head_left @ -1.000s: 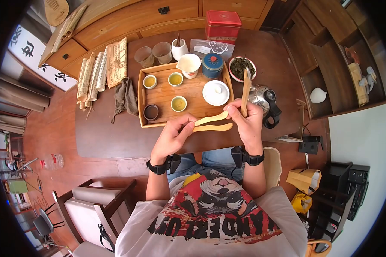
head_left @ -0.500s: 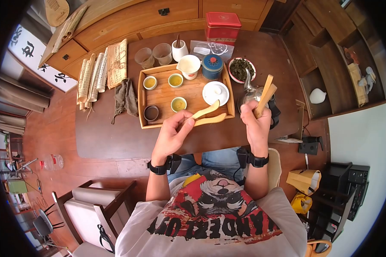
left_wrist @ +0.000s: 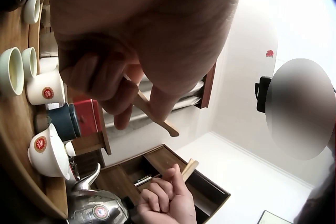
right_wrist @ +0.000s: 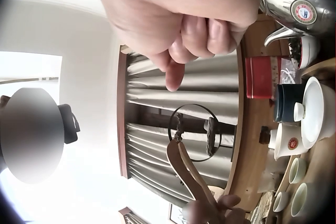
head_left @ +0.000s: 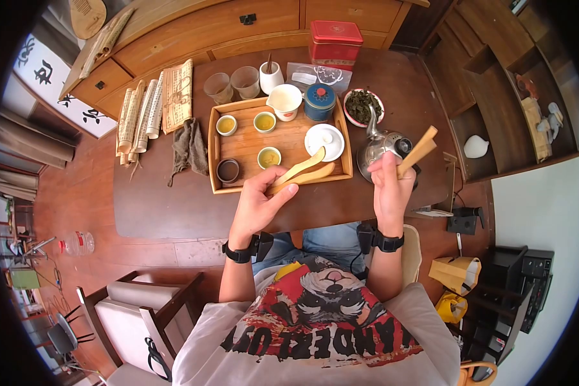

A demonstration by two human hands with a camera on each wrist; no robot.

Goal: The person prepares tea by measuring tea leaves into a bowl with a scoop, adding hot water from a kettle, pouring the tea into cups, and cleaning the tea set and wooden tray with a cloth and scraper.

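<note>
In the head view my left hand [head_left: 256,207] pinches light wooden tongs [head_left: 303,166] between thumb and fingers. Their two curved arms point up and right over the tray's front edge, apart at the tips. My right hand [head_left: 391,196], fingers curled, grips a second wooden tool [head_left: 419,152] whose two blunt ends stick out up and right. Its lower part is hidden inside the fist. That hand is in front of a steel kettle [head_left: 368,152]. A wooden tray [head_left: 238,143] carries small cups of yellow tea [head_left: 264,121], a dark cup [head_left: 228,170] and a white lidded bowl [head_left: 324,141].
On the tray's far side are a white pitcher [head_left: 284,103] and a blue canister [head_left: 319,103]. Beyond stand two glasses [head_left: 218,89], a white holder [head_left: 271,78] and a red tin [head_left: 336,42]. A bowl of tea leaves [head_left: 363,106] sits by the kettle. Left lie scrolls [head_left: 152,109] and a cloth [head_left: 188,151].
My right hand has moved right, away from the left hand's tongs, and its wooden tool has tilted from upright to leaning right. The tongs' tips have shifted left and swung upward.
</note>
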